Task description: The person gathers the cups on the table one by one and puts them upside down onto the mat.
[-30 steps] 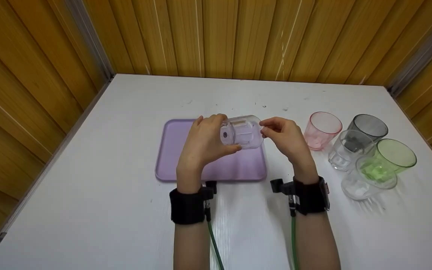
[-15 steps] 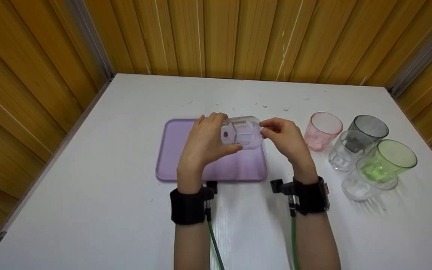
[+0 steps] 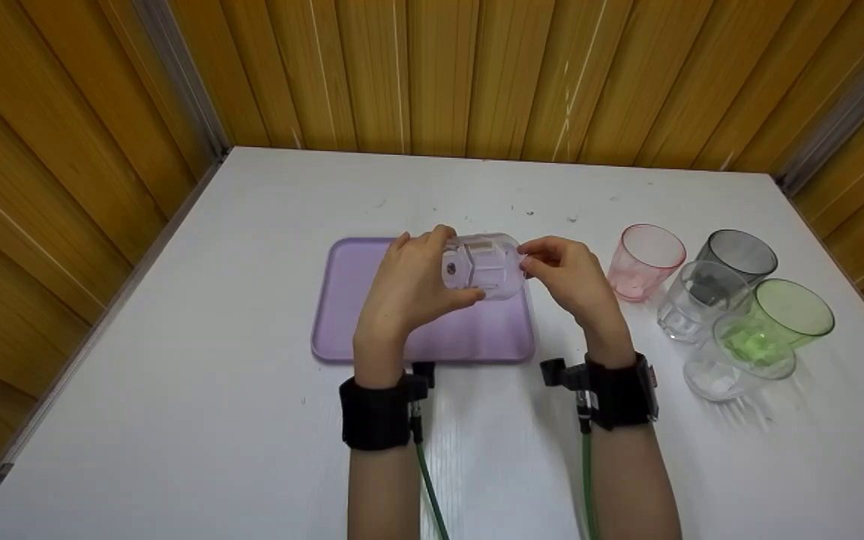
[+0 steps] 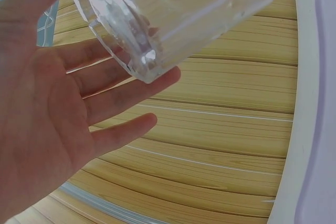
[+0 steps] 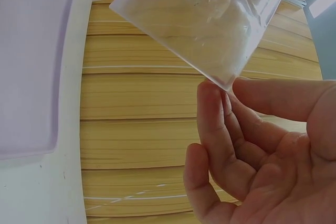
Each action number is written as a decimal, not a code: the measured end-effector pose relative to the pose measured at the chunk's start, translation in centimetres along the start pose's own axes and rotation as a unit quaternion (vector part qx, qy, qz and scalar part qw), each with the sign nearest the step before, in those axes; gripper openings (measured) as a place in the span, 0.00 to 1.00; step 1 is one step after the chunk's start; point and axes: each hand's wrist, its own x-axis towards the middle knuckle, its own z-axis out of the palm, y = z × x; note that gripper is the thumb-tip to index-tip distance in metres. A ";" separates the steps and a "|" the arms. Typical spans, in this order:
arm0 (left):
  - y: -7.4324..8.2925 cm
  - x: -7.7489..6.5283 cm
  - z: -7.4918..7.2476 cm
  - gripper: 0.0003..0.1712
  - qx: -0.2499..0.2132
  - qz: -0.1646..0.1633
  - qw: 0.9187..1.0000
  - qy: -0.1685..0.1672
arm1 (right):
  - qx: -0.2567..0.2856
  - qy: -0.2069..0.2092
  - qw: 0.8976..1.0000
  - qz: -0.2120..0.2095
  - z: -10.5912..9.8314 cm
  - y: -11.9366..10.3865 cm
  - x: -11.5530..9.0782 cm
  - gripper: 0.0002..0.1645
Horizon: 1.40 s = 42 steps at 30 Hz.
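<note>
Over the lilac tray [image 3: 469, 337] a clear faceted glass [image 3: 496, 266] lies on its side in the air, its thick base to the left and its rim to the right. My left hand [image 3: 409, 281] grips the base end between thumb and fingers. In the left wrist view, the fingers [image 4: 126, 98] of that hand pass behind the glass [image 4: 199, 14]. At the other end, my right hand [image 3: 571, 277] pinches the rim. The right wrist view has the thumb [image 5: 283, 98] and a fingertip meeting at the rim's edge, the other fingers curled below.
To the right stand a pink tumbler [image 3: 646, 262], a grey tumbler [image 3: 739, 255], a green tumbler [image 3: 792, 311] and two clear glasses, one upright [image 3: 691, 307] and one leaning toward the green tumbler [image 3: 732, 367]. Wooden panels [image 3: 439, 75] wall the white table [image 3: 214, 337].
The glass has turned slightly about its length between the hands, and the right fingertips have shifted a little along its rim. The tray and other glasses stay put.
</note>
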 end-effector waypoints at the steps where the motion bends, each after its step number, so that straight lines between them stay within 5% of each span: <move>1: 0.0 0.0 0.0 0.38 -0.001 0.000 1.000 0.000 | 0.000 0.000 1.000 0.000 0.0 0.0 0.0 0.14; 42: 0.1 -0.3 -0.5 0.40 -0.003 -0.008 1.000 0.004 | -0.038 -0.043 0.998 0.020 0.8 0.0 0.1 0.16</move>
